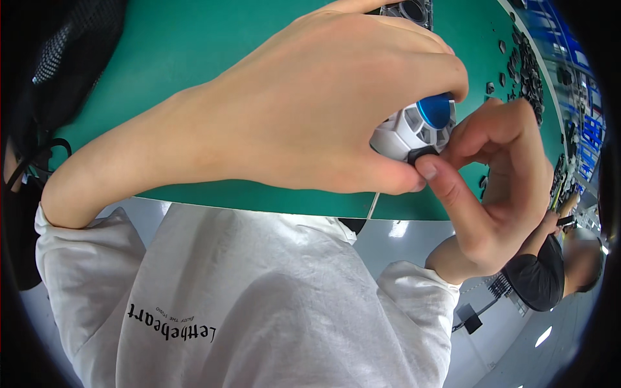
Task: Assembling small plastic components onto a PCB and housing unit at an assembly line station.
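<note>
My left hand [323,97] is closed around a white rounded part [396,136] with spokes on its side and a glossy blue cap [436,111]. Much of that part is hidden by the hand. At its lower edge sits a small black piece [423,154], touching the white surface. My right hand [501,168] has thumb and forefinger pinched on this piece, with the other fingers curled. Whether the piece is seated in the white part I cannot tell.
A green table [174,45] lies under my hands. Beyond my left hand is a clear and dark part [414,11], partly hidden. Many small black pieces [527,61] are scattered along the table's right side. A black mesh item [81,58] is at left. Another person [546,271] works at right.
</note>
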Available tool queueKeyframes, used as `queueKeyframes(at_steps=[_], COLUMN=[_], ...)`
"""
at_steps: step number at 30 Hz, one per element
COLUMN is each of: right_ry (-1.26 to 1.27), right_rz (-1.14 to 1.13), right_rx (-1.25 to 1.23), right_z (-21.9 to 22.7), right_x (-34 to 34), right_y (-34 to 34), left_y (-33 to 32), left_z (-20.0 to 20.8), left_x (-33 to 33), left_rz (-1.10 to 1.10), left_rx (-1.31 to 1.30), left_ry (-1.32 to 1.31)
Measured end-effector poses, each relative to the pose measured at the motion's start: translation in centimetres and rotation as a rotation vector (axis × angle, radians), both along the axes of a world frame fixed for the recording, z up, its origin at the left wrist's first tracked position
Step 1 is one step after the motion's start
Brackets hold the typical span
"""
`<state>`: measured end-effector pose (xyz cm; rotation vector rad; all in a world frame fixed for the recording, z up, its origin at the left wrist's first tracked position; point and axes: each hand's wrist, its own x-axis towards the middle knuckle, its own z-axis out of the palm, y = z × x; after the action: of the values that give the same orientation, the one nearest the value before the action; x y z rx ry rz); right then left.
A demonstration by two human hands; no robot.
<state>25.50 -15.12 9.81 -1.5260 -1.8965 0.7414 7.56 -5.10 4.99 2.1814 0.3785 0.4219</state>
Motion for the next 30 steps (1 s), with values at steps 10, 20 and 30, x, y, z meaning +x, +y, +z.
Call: queueKeyframes(at_steps=[10, 20, 30], right_ry=[0.212, 0.323, 0.305], right_rz=[-0.156, 0.155, 0.067], right_rx=[-0.156, 0.111, 0.005], right_z=[-0.7, -3.1, -1.7], right_x=[0.0, -0.7, -1.0], right_y=[0.5, 1.2, 0.1], left_y=[0.3, 0.0, 1.8], left_z=[0.7, 0.2, -0.2], left_x=[0.0, -0.9, -1.9], left_rz=[-0.06, 0.044, 0.134], left_rx=[-0.062, 0.055, 0.017], left_ry=[0.024, -0.113, 0.085])
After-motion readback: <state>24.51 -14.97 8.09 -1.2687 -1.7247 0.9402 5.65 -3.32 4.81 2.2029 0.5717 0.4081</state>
